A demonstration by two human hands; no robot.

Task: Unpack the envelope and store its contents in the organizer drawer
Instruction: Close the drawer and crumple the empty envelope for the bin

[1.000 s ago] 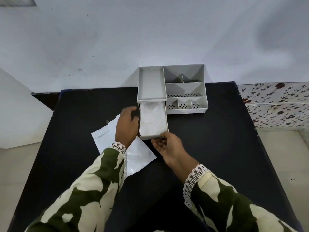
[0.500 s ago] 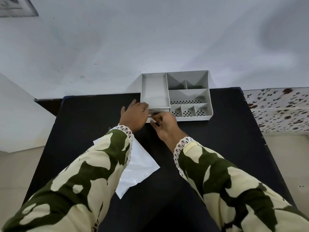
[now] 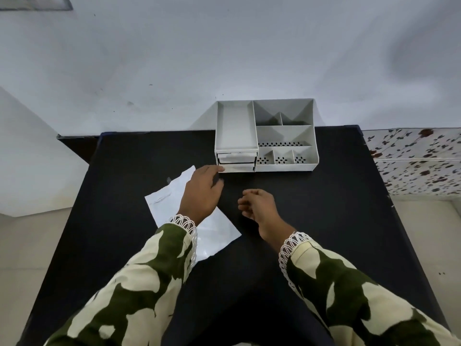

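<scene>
Grey plastic organizer drawer shut, white contents inside; flat white envelope lower left, emptied; left hand and right hand fingers released, holding nothing; task apparently complete.

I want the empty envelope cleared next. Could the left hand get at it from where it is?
Probably yes. The left hand hangs right over the white envelope, which lies flat on the black table with nothing on top.

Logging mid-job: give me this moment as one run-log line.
drawer: nearly shut | envelope: on table, under left hand | right hand: free, empty | organizer trays: empty
</scene>
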